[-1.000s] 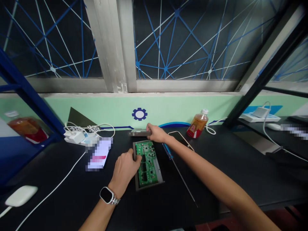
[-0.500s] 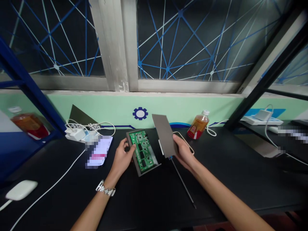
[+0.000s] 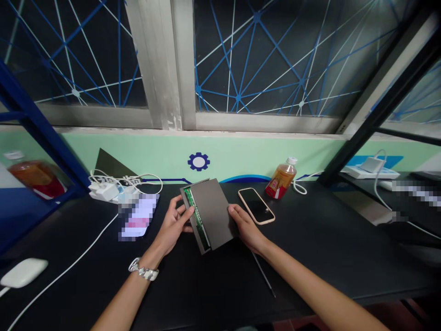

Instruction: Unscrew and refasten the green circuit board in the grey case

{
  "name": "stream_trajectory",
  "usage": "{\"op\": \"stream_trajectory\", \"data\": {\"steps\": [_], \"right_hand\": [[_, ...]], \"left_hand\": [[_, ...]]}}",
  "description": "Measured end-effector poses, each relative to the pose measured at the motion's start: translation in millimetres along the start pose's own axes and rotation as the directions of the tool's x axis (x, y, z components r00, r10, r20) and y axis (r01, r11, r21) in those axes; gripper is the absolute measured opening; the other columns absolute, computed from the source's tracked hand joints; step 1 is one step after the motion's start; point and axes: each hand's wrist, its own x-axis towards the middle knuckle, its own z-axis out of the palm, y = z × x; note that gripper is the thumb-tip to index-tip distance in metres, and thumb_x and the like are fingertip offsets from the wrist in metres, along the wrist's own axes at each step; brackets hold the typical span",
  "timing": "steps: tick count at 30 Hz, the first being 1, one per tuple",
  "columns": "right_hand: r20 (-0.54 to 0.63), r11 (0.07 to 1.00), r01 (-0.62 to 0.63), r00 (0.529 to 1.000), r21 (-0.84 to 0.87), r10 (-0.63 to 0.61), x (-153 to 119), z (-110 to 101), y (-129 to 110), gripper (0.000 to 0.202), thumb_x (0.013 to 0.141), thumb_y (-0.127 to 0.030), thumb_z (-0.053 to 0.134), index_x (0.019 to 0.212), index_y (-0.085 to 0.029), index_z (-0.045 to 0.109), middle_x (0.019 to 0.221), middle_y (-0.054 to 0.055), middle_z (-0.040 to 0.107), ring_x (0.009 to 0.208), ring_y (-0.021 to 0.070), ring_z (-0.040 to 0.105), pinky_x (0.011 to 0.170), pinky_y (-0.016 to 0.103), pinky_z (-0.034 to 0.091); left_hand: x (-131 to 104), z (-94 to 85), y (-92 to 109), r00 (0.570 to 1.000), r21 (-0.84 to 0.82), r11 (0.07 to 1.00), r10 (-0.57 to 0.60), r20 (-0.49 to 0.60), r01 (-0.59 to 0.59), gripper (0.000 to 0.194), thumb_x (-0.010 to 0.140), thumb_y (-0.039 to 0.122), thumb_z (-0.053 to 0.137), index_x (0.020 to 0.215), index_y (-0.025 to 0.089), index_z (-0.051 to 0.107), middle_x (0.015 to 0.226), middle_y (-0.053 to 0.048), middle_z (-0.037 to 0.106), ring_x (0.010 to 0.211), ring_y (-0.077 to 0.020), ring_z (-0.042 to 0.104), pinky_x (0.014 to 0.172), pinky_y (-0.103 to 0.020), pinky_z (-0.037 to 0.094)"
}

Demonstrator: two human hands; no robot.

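My left hand (image 3: 174, 226) grips the left edge of a shallow grey case (image 3: 206, 248), thumb on its rim. Inside, a strip of green circuit board (image 3: 197, 216) shows along the left side. A flat grey cover panel (image 3: 215, 214) lies over the rest of the board, its right edge held in my right hand (image 3: 245, 226). From beneath the right hand a thin screwdriver shaft (image 3: 264, 274) slants down to the right over the black table; its handle is hidden.
Behind my right hand lies a phone in a pale case (image 3: 257, 206), with a drink bottle (image 3: 280, 178) beyond it. To the left are another phone (image 3: 141, 216), a power strip with white plugs (image 3: 103, 191), a cable and a white rounded device (image 3: 24, 272).
My right hand has brought the grey panel left and down over the circuit board, covering most of it. The pale-cased phone behind is now fully uncovered.
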Motion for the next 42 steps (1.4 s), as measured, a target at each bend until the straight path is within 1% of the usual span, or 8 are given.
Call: {"op": "stream_trajectory", "data": {"steps": [3, 11, 16, 25, 34, 37, 40, 42], "right_hand": [[-0.020, 0.995, -0.038, 0.999, 0.094, 0.040, -1, 2, -1, 0.039, 0.085, -0.063, 0.057, 0.094, -0.025, 0.054, 0.080, 0.000, 0.056, 0.077, 0.0176, 0.055, 0.071, 0.028, 0.048], [0.008, 0.985, -0.045, 0.999, 0.167, 0.044, -1, 3, -2, 0.035, 0.087, -0.058, 0.059, 0.092, -0.025, 0.052, 0.080, -0.001, 0.053, 0.074, 0.0164, 0.053, 0.070, 0.027, 0.046], [0.018, 0.989, -0.015, 1.000, 0.146, 0.013, -1, 3, -1, 0.035, 0.088, -0.058, 0.057, 0.094, -0.024, 0.054, 0.082, -0.001, 0.054, 0.078, 0.0160, 0.053, 0.072, 0.026, 0.045], [-0.024, 0.997, 0.008, 1.000, 0.073, -0.006, -2, 5, 2, 0.039, 0.089, -0.060, 0.056, 0.096, -0.022, 0.054, 0.084, -0.001, 0.054, 0.077, 0.0139, 0.049, 0.070, 0.024, 0.043], [0.024, 0.993, -0.052, 0.998, 0.110, 0.050, -5, 12, -8, 0.044, 0.084, -0.062, 0.061, 0.100, -0.023, 0.048, 0.073, -0.005, 0.049, 0.060, 0.0099, 0.045, 0.056, 0.021, 0.037], [0.029, 0.995, -0.038, 0.999, 0.092, 0.035, -7, 14, -11, 0.043, 0.084, -0.061, 0.062, 0.099, -0.022, 0.048, 0.073, -0.005, 0.050, 0.061, 0.0093, 0.047, 0.055, 0.019, 0.040], [0.111, 0.987, -0.090, 0.991, 0.136, 0.075, -11, 14, -18, 0.041, 0.087, -0.058, 0.059, 0.108, -0.025, 0.047, 0.085, -0.003, 0.055, 0.064, 0.0106, 0.055, 0.052, 0.021, 0.049], [0.247, 0.964, -0.190, 0.959, 0.188, 0.141, -15, 13, -25, 0.044, 0.087, -0.053, 0.061, 0.121, -0.032, 0.043, 0.102, 0.000, 0.058, 0.071, 0.0148, 0.062, 0.049, 0.027, 0.056]], "left_hand": [[0, 1.3, 0, 1.000, -0.008, 1.000, -0.006, 0.007, 0.006, 0.059, 0.083, 0.043, 0.070, 0.131, 0.028, 0.039, 0.117, -0.007, 0.066, 0.075, -0.0170, 0.069, 0.053, -0.027, 0.058], [0, 1.4, -2, 1.000, -0.035, 0.999, -0.015, 0.001, 0.015, 0.056, 0.084, 0.041, 0.070, 0.129, 0.027, 0.039, 0.115, -0.008, 0.065, 0.073, -0.0148, 0.067, 0.053, -0.025, 0.057], [0, -0.1, -3, 1.000, -0.051, 0.999, -0.010, 0.011, 0.011, 0.056, 0.084, 0.041, 0.070, 0.129, 0.026, 0.039, 0.111, -0.007, 0.066, 0.072, -0.0158, 0.067, 0.054, -0.027, 0.058], [-2, 2.1, -2, 0.999, -0.061, 0.998, -0.004, 0.037, 0.006, 0.060, 0.082, 0.039, 0.072, 0.131, 0.027, 0.039, 0.113, -0.008, 0.067, 0.073, -0.0164, 0.068, 0.056, -0.028, 0.059], [-3, 6.1, -2, 0.999, -0.042, 0.999, -0.008, 0.047, 0.010, 0.062, 0.084, 0.038, 0.071, 0.133, 0.029, 0.036, 0.124, -0.011, 0.063, 0.082, -0.0199, 0.070, 0.059, -0.029, 0.061], [-3, 7.7, -2, 0.999, -0.037, 0.999, -0.002, 0.040, 0.004, 0.064, 0.083, 0.038, 0.072, 0.134, 0.028, 0.035, 0.125, -0.013, 0.063, 0.080, -0.0188, 0.069, 0.058, -0.028, 0.060], [-3, 9.1, -2, 0.999, -0.032, 0.999, 0.010, 0.043, -0.008, 0.066, 0.083, 0.039, 0.071, 0.136, 0.027, 0.033, 0.125, -0.013, 0.062, 0.082, -0.0200, 0.069, 0.058, -0.028, 0.060], [-2, 9.2, -2, 0.998, -0.014, 1.000, 0.026, 0.049, -0.025, 0.066, 0.085, 0.041, 0.069, 0.138, 0.027, 0.033, 0.125, -0.014, 0.062, 0.082, -0.0199, 0.069, 0.057, -0.027, 0.059]]}}
